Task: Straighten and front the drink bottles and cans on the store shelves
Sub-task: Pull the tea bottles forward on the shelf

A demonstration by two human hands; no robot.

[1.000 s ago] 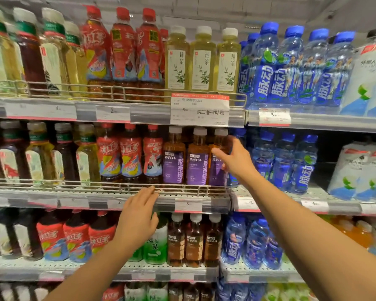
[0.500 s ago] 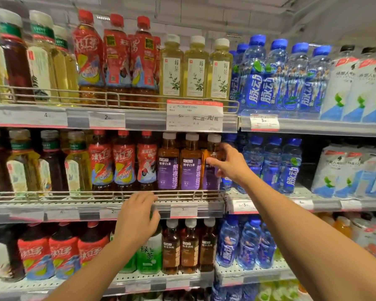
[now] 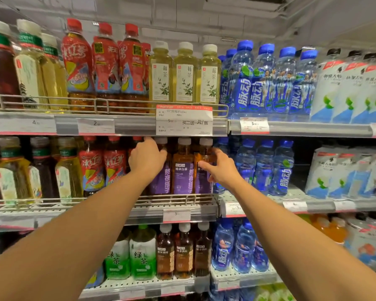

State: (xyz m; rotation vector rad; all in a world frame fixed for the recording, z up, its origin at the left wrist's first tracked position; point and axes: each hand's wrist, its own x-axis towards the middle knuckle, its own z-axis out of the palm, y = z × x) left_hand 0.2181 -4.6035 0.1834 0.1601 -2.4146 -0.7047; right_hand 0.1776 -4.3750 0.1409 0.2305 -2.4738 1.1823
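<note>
Three amber tea bottles with purple labels stand in a row on the middle shelf [image 3: 174, 210]. My left hand [image 3: 147, 158] grips the upper part of the left purple-label bottle [image 3: 162, 181], covering its shoulder. My right hand [image 3: 220, 168] holds the right purple-label bottle [image 3: 202, 181], thumb across its front and fingers behind it. The middle purple-label bottle [image 3: 182, 170] stands untouched between them, label facing out.
Red iced-tea bottles [image 3: 102, 166] stand left of my left hand, blue water bottles [image 3: 263, 168] right of my right hand. A wire rail [image 3: 96, 200] runs along the shelf front. The upper shelf [image 3: 128, 127] hangs close above the bottle caps, with a price sign [image 3: 183, 120].
My left hand rose from the middle shelf's rail to the left purple-label bottle. My right hand stays on the right purple-label bottle. The view tilted upward.
</note>
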